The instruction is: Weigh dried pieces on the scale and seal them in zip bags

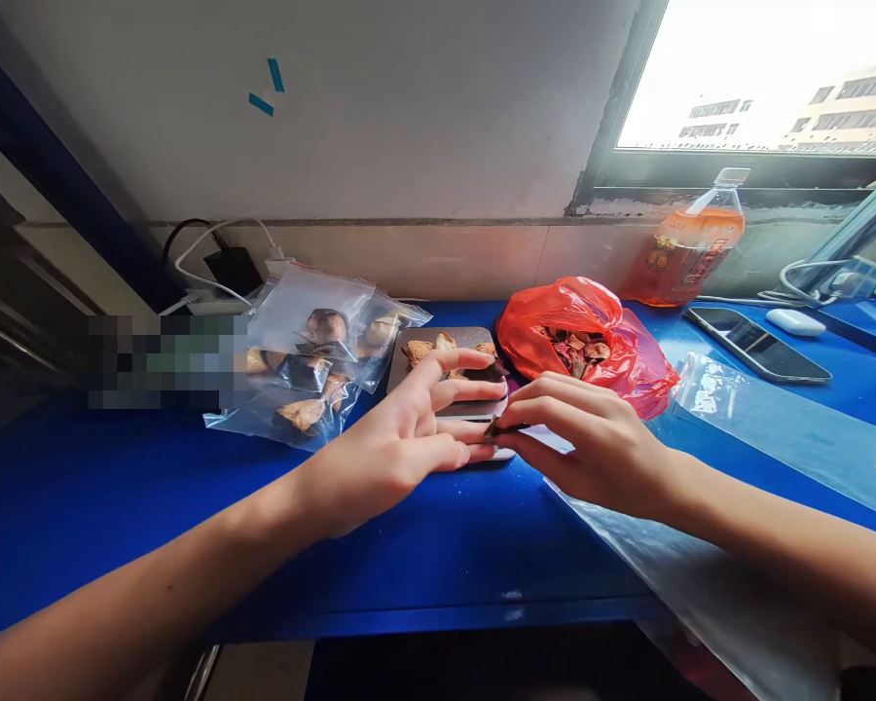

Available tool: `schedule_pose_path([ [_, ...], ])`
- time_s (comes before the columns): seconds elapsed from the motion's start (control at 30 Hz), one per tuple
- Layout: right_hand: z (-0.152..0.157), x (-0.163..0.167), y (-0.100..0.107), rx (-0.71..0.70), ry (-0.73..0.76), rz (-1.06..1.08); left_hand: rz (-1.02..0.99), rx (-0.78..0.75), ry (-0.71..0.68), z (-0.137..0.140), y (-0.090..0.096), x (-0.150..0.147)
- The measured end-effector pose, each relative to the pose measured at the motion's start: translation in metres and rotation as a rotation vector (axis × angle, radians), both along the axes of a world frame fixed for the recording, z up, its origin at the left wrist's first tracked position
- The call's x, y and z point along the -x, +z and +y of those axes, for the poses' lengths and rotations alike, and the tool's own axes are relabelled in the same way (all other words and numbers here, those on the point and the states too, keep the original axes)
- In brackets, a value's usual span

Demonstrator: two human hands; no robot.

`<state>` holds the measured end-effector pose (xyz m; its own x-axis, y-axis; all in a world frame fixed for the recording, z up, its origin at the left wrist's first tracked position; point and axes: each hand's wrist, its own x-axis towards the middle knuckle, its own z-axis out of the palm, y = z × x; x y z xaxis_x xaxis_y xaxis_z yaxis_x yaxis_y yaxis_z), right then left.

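Observation:
My left hand [401, 443] reaches over a small flat scale [474, 338], palm inward, its fingers stretched out and apart. Several brown dried slices [416, 352] lie on the scale's plate, and a dark piece shows by the left fingertips. Between thumb and fingers, my right hand [599, 438] pinches a dark dried piece [507, 427] close to the left fingertips. Behind the right hand sits a crumpled red plastic bag [555, 304], its mouth open on dried chunks [576, 352]. The left fingers partly hide the scale.
Clear zip bags [307, 287] with dried slices lie at left, near a charger [234, 268] and cables. Flat zip bags [795, 448] spread at right, one [649, 555] over the desk's front edge. A phone [759, 344], white case [795, 322] and drink bottle [693, 253] stand behind.

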<state>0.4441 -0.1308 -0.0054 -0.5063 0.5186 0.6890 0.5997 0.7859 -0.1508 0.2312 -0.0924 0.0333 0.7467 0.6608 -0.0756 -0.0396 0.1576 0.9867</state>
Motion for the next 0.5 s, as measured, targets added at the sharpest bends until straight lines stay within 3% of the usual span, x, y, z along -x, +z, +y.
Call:
schedule_pose_path([
  [0.13,0.003,0.002,-0.004,0.057,0.044,0.013,0.051,-0.023,-0.068,0.004,-0.001,0.002],
  [0.3,-0.001,-0.001,0.005,0.016,0.057,-0.065,0.097,-0.101,-0.117,0.002,0.002,0.003],
  [0.5,0.003,-0.037,0.034,0.086,-0.182,-0.209,0.330,-0.372,-0.111,0.005,0.009,0.009],
])
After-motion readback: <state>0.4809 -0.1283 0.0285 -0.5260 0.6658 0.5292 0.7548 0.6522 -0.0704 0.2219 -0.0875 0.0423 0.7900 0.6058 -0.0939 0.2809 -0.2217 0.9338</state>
